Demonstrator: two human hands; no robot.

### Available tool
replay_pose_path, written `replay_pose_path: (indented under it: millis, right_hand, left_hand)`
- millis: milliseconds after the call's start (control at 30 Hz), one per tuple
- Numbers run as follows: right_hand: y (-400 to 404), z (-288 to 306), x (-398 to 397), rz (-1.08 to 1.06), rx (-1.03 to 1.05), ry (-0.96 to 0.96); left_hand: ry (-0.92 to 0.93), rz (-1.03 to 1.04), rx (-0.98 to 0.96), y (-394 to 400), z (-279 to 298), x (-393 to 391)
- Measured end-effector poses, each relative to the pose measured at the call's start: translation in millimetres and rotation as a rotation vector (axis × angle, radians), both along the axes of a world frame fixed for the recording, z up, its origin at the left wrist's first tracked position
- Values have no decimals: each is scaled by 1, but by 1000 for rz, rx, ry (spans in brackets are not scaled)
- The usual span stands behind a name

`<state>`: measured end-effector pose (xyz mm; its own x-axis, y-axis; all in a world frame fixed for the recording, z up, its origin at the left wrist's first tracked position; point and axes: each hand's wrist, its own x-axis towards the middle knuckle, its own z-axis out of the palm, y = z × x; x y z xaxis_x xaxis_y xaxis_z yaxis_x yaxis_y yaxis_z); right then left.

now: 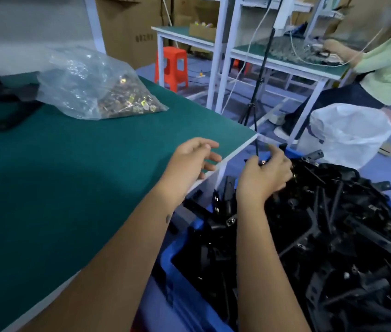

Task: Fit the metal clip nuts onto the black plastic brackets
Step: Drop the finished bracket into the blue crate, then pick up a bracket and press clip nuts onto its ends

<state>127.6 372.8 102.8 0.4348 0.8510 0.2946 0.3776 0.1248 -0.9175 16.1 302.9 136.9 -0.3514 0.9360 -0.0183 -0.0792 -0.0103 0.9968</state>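
So my right hand (265,173) pinches a black plastic bracket (261,162) over the blue bin (165,255); left hand (195,159) hovers loose-fingered, near the green surface (69,176) edge.

My tabletop (74,178) is dark green with a white edge. The clear bag (89,85) on it shows brassy, silvery clip nuts (127,101). The brackets (321,224) are all black, heaped in a blue bin (165,255). Beyond stand an orange stool (171,67) and a white sack (350,133).
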Motion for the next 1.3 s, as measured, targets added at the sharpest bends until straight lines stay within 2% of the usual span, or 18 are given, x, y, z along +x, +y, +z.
replay_pose_path:
  millis: [100,233,467,600,833,900,967,1033,1100,1200,1300]
  right_hand:
    - [-27,25,-75,287,148,-8]
    - [-70,46,-167,658,246,-86]
    - [-166,43,-297,1150,242,-220]
    - [-219,34,-350,1345,296,-277]
    - [-243,15,-387,1415,411,-482]
    - [-232,9,-390,1390,387,-533]
    - [-224,5,-393,1384,276,-550]
    - [-221,4,-398,1387,167,-618]
    - [-221,1,-403,1377,184,-726]
    - [-221,0,-410,1352,223,-753]
    - [-221,2,-415,1307,221,-715]
  left_hand:
    - [-17,227,85,-21,4,-40]
    - [-77,461,142,-60,8,-100]
    - [60,868,78,-175,4,-202]
    - [90,1059,31,-236,1,-244]
    - [206,1229,-10,-300,-21,-293]
    - [241,1271,-27,-310,-25,-306]
    - [332,1349,-55,-318,-24,-322]
    - [488,1500,-195,-328,-22,-340]
    - [612,1597,-376,-337,-23,-356]
    - [542,1485,-643,-341,-22,-368]
    - [583,1330,-866,-335,-23,-372]
